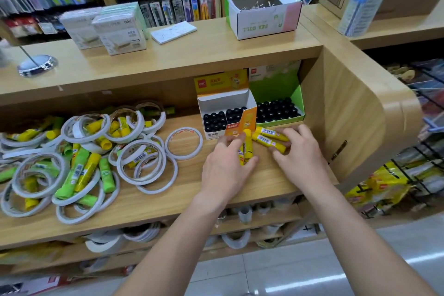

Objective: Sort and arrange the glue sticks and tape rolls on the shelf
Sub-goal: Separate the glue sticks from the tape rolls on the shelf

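Gathering yellows: left hand point(228, 166) clamps a bunch of yellow glue sticks point(247, 149) on the shelf point(192, 199). Right hand point(298, 151) seemingly pinches two loose sticks point(265, 131) just before the orange box point(237, 127). Next: slot them in, caps up.

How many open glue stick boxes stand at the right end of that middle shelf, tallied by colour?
Orange box: 1
Green box: 1
Total: 2
The loose yellow glue sticks in front are partly covered, so they are not counted.
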`<act>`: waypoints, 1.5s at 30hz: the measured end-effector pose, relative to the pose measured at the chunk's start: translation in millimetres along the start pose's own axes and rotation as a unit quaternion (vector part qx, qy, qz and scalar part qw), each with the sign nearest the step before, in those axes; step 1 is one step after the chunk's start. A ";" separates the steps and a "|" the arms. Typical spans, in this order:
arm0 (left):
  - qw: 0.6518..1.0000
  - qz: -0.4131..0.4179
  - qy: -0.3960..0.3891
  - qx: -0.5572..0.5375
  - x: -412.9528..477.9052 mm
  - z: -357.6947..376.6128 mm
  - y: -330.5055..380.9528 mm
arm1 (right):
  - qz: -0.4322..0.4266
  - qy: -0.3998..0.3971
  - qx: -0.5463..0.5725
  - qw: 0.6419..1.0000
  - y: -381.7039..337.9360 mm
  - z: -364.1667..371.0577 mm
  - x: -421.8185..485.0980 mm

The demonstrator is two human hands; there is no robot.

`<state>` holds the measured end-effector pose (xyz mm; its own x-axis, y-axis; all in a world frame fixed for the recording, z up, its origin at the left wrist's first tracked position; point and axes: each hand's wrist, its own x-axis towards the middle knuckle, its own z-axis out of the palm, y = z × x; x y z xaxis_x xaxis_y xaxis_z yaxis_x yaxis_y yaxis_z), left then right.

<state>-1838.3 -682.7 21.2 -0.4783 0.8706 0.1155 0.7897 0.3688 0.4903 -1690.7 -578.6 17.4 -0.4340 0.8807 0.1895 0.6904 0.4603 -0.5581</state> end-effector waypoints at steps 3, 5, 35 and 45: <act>0.997 0.030 -0.034 -0.058 -1.4 -1.3 -4.4 | 0.012 -0.005 -0.032 0.999 -2.3 -2.5 3.6; 0.995 0.059 -0.069 -0.051 -0.3 -1.2 -4.7 | 0.027 -0.016 -0.058 0.998 -2.5 -3.4 2.5; 0.971 0.167 -0.154 -0.076 14.2 -7.2 16.0 | -0.007 0.046 -0.117 0.992 -9.9 -3.2 -42.4; 0.981 0.096 0.168 0.007 -85.7 -132.5 -144.0 | -0.182 0.031 -0.002 0.983 -154.7 63.8 -52.9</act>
<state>-1961.9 -853.5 55.1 -0.4188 0.7684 0.4839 0.8812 0.2152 0.4209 -1811.4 -703.5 42.2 -0.6163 0.6624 0.4259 0.4976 0.7467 -0.4414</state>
